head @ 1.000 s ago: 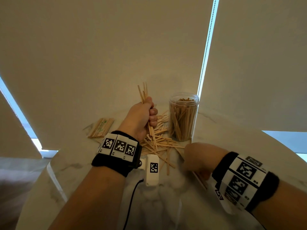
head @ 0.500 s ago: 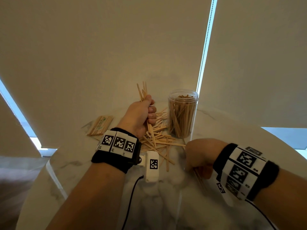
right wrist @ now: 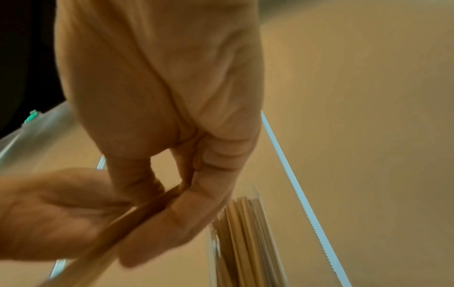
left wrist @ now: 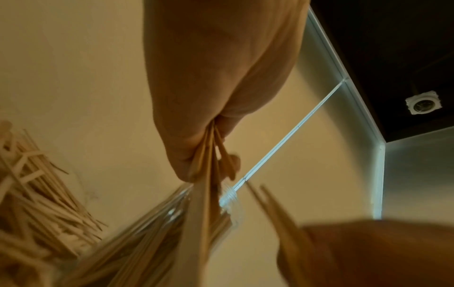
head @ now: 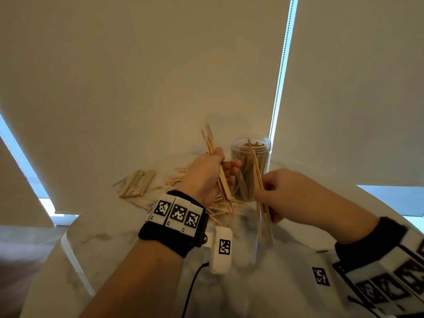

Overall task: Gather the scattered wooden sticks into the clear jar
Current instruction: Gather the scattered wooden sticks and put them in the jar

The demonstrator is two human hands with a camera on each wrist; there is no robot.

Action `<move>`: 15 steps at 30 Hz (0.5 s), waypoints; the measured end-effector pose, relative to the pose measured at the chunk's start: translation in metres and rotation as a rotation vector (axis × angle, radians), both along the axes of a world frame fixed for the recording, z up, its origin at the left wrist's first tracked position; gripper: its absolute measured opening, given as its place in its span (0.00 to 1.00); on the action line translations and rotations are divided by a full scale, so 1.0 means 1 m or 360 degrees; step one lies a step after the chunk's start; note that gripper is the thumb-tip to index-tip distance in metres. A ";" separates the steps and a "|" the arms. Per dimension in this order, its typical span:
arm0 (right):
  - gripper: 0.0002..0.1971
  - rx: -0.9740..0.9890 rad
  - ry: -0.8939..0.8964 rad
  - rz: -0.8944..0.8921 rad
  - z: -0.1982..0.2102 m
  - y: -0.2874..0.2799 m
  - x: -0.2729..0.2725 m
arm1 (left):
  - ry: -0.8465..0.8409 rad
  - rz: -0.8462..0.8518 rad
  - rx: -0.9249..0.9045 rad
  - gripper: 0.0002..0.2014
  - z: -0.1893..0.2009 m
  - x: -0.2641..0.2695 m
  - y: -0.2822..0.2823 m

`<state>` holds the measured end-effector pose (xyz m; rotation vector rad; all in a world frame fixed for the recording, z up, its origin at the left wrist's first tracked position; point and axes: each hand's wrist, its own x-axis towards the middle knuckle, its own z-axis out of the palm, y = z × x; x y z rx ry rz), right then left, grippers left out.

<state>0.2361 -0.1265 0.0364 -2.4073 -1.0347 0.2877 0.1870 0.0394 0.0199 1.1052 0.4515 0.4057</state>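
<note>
Head view: left hand clenched round a bundle of thin wooden sticks, held near upright just left of the clear jar; right hand pinching a few sticks in front of the jar's right side.
Jar: round clear plastic with a ribbed neck, open-topped, packed with upright sticks, standing near the far edge of the surface.
Loose sticks: pale slim slivers heaped on the white marbled surface between the left wrist and the jar.
Flat packet: sticks side by side in clear wrap with green print, too small to read, toward the far left edge.
Writing: only black-and-white square codes on both wristbands; no words legible.
Left wrist view: left grip closed on flat stick ends; jar rim blurred below.
Right wrist view: right thumb and fingers pinching sticks; jar beside them.
</note>
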 end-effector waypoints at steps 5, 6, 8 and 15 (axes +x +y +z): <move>0.10 0.0212 -0.0339 0.0141 0.014 0.024 0.000 | -0.0115 -0.0102 0.0040 0.19 0.004 0.000 -0.023; 0.10 0.0181 -0.0378 0.0169 0.014 0.029 0.002 | -0.0126 -0.0057 0.0046 0.19 0.004 0.002 -0.025; 0.09 0.0124 -0.0437 0.0201 0.014 0.039 0.008 | -0.0134 0.0029 0.0090 0.20 0.001 0.006 -0.024; 0.11 0.0130 -0.0361 0.0267 0.005 0.057 0.015 | -0.0204 0.0042 0.0267 0.16 0.000 -0.001 -0.010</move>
